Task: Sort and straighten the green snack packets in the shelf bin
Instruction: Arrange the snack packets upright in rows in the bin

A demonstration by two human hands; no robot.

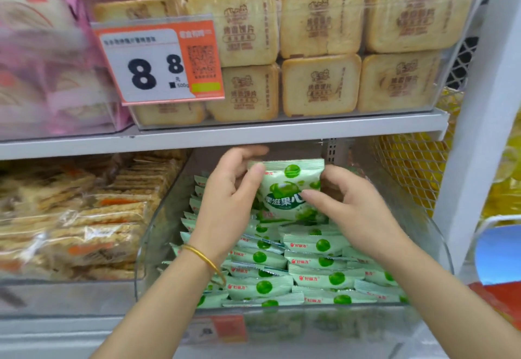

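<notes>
Fingers of both hands close on one pale green snack packet [287,189] with a green ball printed on its plastic wrapper, held upright, face toward the camera. The left hand [231,195] grips the upper left corner: its thumb lies across the front near the crimped top seam, and its other fingers curl behind the top edge. The right hand [358,212] pinches the right side, with the thumb tip pressed on the printed face at mid-height and the remaining fingers curled round the right edge. The packet sits between the two sets of fingertips, above the back of the clear plastic shelf bin [352,325]. Below the palms and wrists, rows of matching green packets [315,246] lie overlapped in the bin. A thin gold bangle [203,260] circles the left wrist. An orange and white price tag [160,62] hangs above the left fingers.
</notes>
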